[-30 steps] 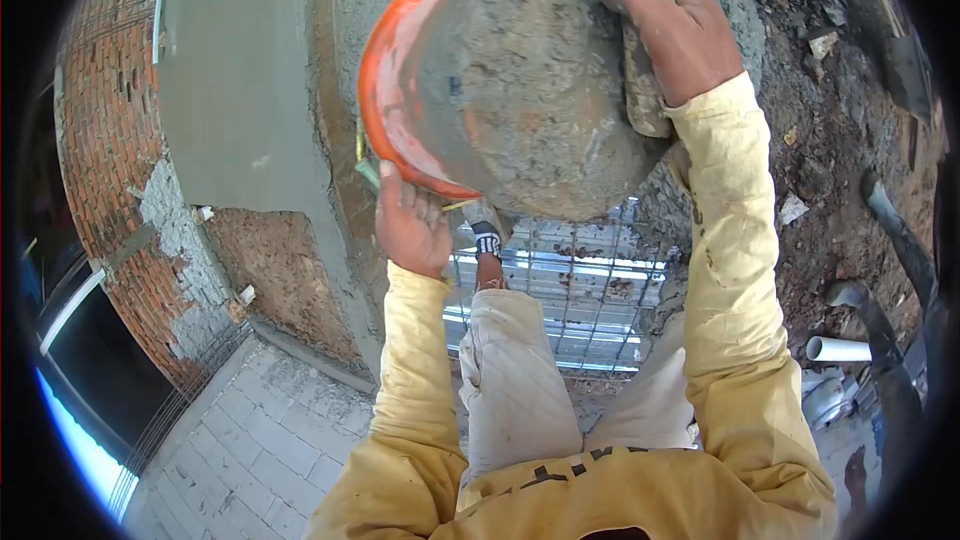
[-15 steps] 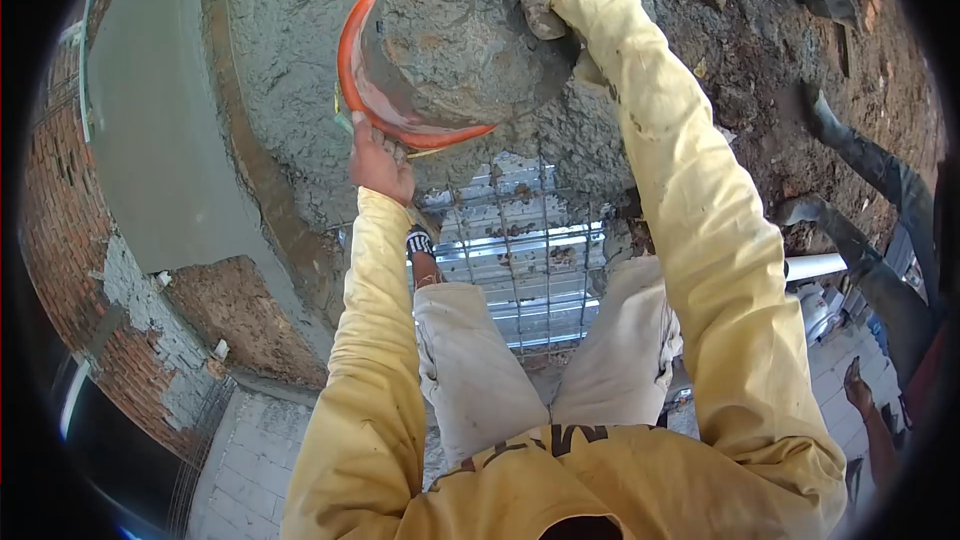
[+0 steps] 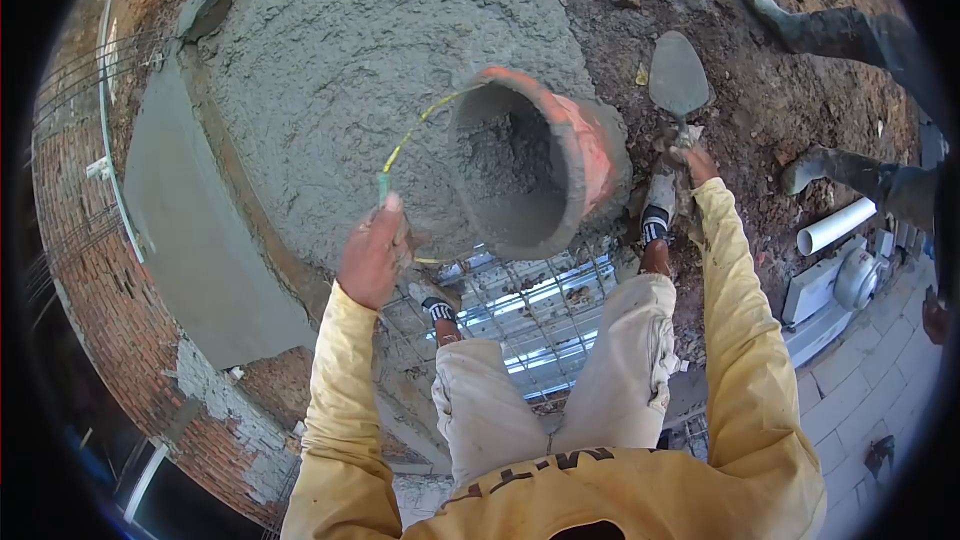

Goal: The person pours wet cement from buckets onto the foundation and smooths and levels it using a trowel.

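Bucket [image 3: 548, 165] between brick wall [image 3: 112, 340] and trowel [image 3: 680, 75]

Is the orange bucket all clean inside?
No, lumpy grey concrete shows inside the orange bucket.

The person's left hand [image 3: 372, 252] holds the yellow handle [image 3: 428, 118] of an orange bucket [image 3: 590, 155] by its green grip [image 3: 383, 186]. The bucket is tilted, its mouth is turned toward this hand, and some grey wet mix [image 3: 513, 145] is inside. Around and beyond it is spread a wide area of rough wet concrete [image 3: 370, 70]. The right hand [image 3: 697, 162] holds a trowel [image 3: 680, 77], whose blade is pointing forward. Between the two legs [image 3: 615, 360] one can see steel mesh [image 3: 513, 292] over shiny metal sheets [image 3: 560, 355]. At the left there is a brick wall [image 3: 100, 340]; at the right, a white pipe [image 3: 838, 227] lies near another person's boots [image 3: 808, 170]
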A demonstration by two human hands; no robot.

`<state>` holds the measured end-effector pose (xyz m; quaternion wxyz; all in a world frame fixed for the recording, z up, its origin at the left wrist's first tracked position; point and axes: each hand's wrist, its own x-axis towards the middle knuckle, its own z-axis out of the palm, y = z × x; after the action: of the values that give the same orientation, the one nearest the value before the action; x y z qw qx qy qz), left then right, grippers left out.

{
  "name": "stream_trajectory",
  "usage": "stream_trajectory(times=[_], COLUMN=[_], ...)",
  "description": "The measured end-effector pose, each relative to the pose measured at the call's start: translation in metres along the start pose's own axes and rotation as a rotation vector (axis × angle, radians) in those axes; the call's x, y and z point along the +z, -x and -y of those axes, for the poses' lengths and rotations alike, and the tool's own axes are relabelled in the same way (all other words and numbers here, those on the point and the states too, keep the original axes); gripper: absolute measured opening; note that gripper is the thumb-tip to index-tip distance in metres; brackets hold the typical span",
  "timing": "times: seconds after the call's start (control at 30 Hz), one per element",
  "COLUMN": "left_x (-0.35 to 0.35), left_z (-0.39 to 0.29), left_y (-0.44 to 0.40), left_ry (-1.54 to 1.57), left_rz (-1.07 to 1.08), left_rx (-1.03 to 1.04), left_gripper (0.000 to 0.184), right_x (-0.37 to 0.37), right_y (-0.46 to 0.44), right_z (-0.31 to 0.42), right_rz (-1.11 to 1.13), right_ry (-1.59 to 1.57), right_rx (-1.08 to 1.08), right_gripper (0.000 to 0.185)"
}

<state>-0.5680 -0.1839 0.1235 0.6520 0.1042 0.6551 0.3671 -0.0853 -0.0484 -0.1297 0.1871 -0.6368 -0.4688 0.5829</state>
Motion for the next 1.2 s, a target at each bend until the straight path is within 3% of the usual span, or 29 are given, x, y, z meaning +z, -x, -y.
stream_trajectory(times=[0.07, 0.1, 0.13, 0.2, 0.23, 0.27, 0.33, 0.43, 0.5, 0.53, 0.57, 0.6, 0.63, 0.67, 0.7, 0.77, 0.8, 0.87, 0.93, 0.97, 1.0, 1.07, 1.13, 1.2], left_x=[0.063, 0.095, 0.127, 0.166, 0.185, 0.205, 0.221, 0.251, 0.28, 0.294, 0.308, 0.327, 0.349, 0.371, 0.391, 0.415, 0.415, 0.407, 0.376, 0.35, 0.314, 0.227, 0.133, 0.007], left_z=[0.005, 0.013, 0.019, 0.034, 0.036, 0.026, -0.002, -0.041, -0.07, -0.077, -0.083, -0.087, -0.092, -0.1, -0.107, -0.107, -0.1, -0.084, -0.067, -0.053, -0.029, 0.021, 0.059, 0.133], left_y=[-0.028, -0.043, -0.065, -0.098, -0.112, -0.12, -0.116, -0.143, -0.169, -0.189, -0.209, -0.221, -0.23, -0.233, -0.235, -0.249, -0.252, -0.256, -0.215, -0.202, -0.186, -0.141, -0.073, -0.014], left_ry=[-0.366, -0.56, -0.749, -0.906, -0.977, -1.024, -1.134, -1.201, -1.213, -1.201, -1.187, -1.14, -1.088, -1.091, -1.093, -1.01, -1.018, -1.035, -1.089, -1.114, -1.057, -1.147, -1.164, -1.181], left_rz=[-0.002, 0.031, 0.082, 0.122, 0.131, 0.18, 0.216, 0.182, 0.149, 0.145, 0.14, 0.114, 0.086, 0.124, 0.16, 0.345, 0.338, 0.322, 0.208, 0.268, 0.329, 0.222, 0.053, -0.045], left_rx=[-0.089, -0.018, 0.072, 0.185, 0.239, 0.245, 0.214, 0.379, 0.456, 0.517, 0.575, 0.617, 0.661, 0.635, 0.608, 0.677, 0.688, 0.716, 0.57, 0.446, 0.39, 0.199, -0.197, -0.333], left_gripper=[0.042, 0.045, 0.048, 0.049, 0.05, 0.051, 0.051, 0.052, 0.053, 0.053, 0.053, 0.052, 0.051, 0.047, 0.044, 0.048, 0.053, 0.064, 0.074, 0.078, 0.077, 0.072, 0.067, 0.071], right_x=[-0.048, -0.065, -0.083, -0.107, -0.112, -0.121, -0.121, -0.119, -0.101, -0.094, -0.09, -0.079, -0.073, -0.067, -0.07, -0.061, -0.056, -0.051, -0.049, -0.051, -0.056, -0.055, -0.068, -0.087], right_y=[0.056, 0.087, 0.12, 0.192, 0.229, 0.261, 0.326, 0.397, 0.458, 0.475, 0.495, 0.511, 0.525, 0.529, 0.506, 0.516, 0.523, 0.526, 0.522, 0.517, 0.513, 0.499, 0.493, 0.486], right_z=[-0.057, -0.079, -0.075, -0.087, -0.071, -0.101, -0.105, -0.126, -0.187, -0.174, -0.187, -0.214, -0.223, -0.212, -0.141, -0.149, -0.164, -0.178, -0.17, -0.156, -0.143, -0.119, -0.141, -0.155], right_rz=[-0.09, -0.141, -0.17, -0.216, -0.299, -0.304, -0.392, -0.449, -0.554, -0.56, -0.523, -0.489, -0.478, -0.477, -0.409, -0.421, -0.423, -0.427, -0.472, -0.488, -0.523, -0.53, -0.294, -0.148], right_ry=[0.035, 0.042, 0.175, 0.28, 0.354, 0.49, -0.223, 0.024, 0.095, -0.116, -0.072, 0.121, -0.026, 0.068, 0.09, 0.076, 0.04, -0.034, -0.119, -0.158, -0.047, 0.2, 0.382, 0.542], right_rx=[0.131, 0.147, 0.313, 0.414, 0.576, 0.603, 0.571, 1.087, 1.013, 1.051, 1.032, 1.114, 1.184, 1.147, 1.111, 1.134, 1.148, 1.17, 1.188, 1.193, 1.204, 1.197, 1.11, 1.04], right_gripper=[0.046, 0.048, 0.051, 0.054, 0.054, 0.053, 0.05, 0.047, 0.052, 0.051, 0.052, 0.034, 0.055, 0.053, 0.052, 0.051, 0.051, 0.051, 0.051, 0.05, 0.05, 0.049, 0.05, 0.051])
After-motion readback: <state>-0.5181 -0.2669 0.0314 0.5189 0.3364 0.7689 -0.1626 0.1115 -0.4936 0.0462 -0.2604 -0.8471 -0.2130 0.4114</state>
